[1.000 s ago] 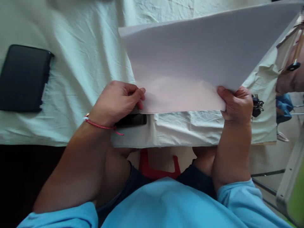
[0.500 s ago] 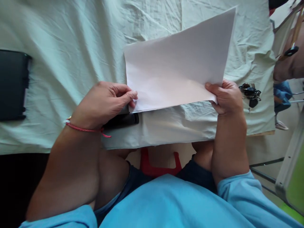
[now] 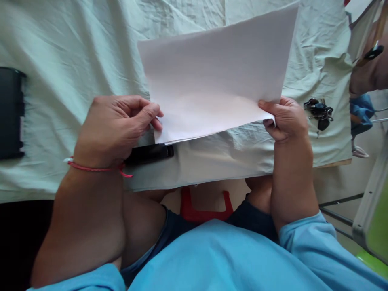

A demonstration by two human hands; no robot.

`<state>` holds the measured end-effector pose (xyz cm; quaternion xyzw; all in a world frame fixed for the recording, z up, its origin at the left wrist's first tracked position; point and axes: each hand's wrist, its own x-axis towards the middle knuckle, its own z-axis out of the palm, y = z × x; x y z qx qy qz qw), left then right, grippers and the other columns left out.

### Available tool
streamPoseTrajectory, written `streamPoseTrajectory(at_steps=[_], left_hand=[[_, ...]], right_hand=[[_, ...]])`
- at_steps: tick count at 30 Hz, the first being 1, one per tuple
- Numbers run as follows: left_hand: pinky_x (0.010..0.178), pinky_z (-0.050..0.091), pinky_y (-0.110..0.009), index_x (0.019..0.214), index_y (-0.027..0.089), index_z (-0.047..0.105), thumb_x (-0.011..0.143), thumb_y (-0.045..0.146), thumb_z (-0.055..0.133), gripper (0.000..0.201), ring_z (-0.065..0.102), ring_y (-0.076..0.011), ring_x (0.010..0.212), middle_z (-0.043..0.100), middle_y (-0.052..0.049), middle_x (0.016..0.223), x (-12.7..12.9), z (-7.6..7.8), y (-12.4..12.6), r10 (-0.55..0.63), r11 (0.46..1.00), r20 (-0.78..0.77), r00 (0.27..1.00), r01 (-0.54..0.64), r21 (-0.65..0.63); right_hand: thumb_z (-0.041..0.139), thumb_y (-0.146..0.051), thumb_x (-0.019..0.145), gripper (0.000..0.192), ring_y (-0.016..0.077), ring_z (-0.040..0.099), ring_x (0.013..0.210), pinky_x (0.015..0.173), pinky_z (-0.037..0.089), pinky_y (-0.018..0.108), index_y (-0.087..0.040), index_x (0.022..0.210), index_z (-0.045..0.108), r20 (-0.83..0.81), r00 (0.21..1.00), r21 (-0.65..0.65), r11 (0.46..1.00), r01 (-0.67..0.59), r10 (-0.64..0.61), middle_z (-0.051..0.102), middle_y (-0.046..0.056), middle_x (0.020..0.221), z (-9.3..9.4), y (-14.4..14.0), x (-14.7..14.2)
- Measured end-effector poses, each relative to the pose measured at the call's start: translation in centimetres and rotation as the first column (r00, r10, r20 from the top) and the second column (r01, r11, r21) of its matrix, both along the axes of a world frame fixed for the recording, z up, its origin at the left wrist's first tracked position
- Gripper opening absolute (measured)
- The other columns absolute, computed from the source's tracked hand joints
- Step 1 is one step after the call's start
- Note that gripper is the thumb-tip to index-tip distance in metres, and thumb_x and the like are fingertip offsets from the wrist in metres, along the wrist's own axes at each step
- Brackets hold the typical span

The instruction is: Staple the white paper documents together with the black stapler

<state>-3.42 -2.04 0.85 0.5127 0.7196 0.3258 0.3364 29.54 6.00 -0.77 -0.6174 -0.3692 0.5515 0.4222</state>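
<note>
The white paper sheet (image 3: 215, 72) is sitting further left than a moment ago. I am pinching its lower left corner in my left hand (image 3: 117, 127) and its lower right corner in my right hand (image 3: 286, 119), above the pale green tablecloth (image 3: 75, 60), with a key bunch (image 3: 319, 112) lying just beside my right hand.

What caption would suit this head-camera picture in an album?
Both hands, left hand and right hand, hold a white paper sheet by its near corners above a pale green cloth-covered table.

The counter (image 3: 333, 163) is covered by a wrinkled pale green cloth (image 3: 75, 60). On the cloth are seen a black case (image 3: 10, 113) — far left — a dark phone (image 3: 150, 153) near the front edge, and a bunch of keys (image 3: 319, 111).
</note>
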Motion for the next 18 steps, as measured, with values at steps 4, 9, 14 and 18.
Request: streamPoseTrajectory(at_steps=[4, 9, 14, 18], left_hand=[[0.075, 0.049, -0.021, 0.11, 0.015, 0.083, 0.084, 0.027, 0.079, 0.029, 0.065, -0.012, 0.08, 0.078, -0.001, 0.092, 0.2, 0.0, 0.6, 0.061, 0.998, 0.014, 0.998, -0.061, -0.033], [0.075, 0.055, -0.024, 0.151, 0.013, 0.061, 0.083, 0.024, 0.083, 0.073, 0.072, -0.0191, 0.093, 0.076, -0.009, 0.118, 0.2, 1.0, 1.1, 0.172, 0.952, 0.007, 0.985, -0.164, -0.258], [0.056, 0.048, -0.021, 0.141, 0.02, 0.065, 0.071, 0.023, 0.082, 0.071, 0.074, -0.0201, 0.076, 0.081, -0.003, 0.088, 0.4, 1.7, 0.9, 0.118, 0.924, 0.284, 0.951, -0.001, -0.382], [0.058, 0.052, -0.025, 0.151, 0.023, 0.058, 0.056, 0.018, 0.084, 0.098, 0.078, -0.0262, 0.079, 0.082, -0.001, 0.086, 0.3, 1.4, 1.2, 0.125, 0.915, 0.261, 0.957, -0.009, -0.404]], right_hand=[[0.081, -0.014, 0.07, 0.023, 0.0047, 0.048, 0.06, 0.04, 0.027, 0.016, -0.019, 0.088, 0.067, 0.015, 0.999, -0.033, 0.998, 0.045, -0.045, 0.066, 0.001, 0.087, 0.2, 0.1, -0.8], [0.083, -0.018, 0.071, 0.023, 0.0061, 0.047, 0.061, 0.04, 0.027, 0.02, -0.021, 0.089, 0.07, 0.021, 0.997, -0.029, 0.997, 0.069, -0.068, 0.066, 0.001, 0.089, -0.3, 0.3, -0.5], [0.091, -0.035, 0.067, 0.035, 0.0146, 0.059, 0.072, 0.048, 0.042, 0.027, -0.023, 0.092, 0.069, 0.065, 0.997, 0.068, 0.997, -0.042, 0.038, 0.07, 0.005, 0.094, -1.3, 0.5, 0.5], [0.095, -0.038, 0.062, 0.039, 0.0176, 0.067, 0.081, 0.058, 0.055, 0.028, -0.023, 0.085, 0.068, 0.03, 0.998, 0.108, 0.992, -0.059, 0.056, 0.073, 0.006, 0.094, -1.1, 0.2, 0.3]])
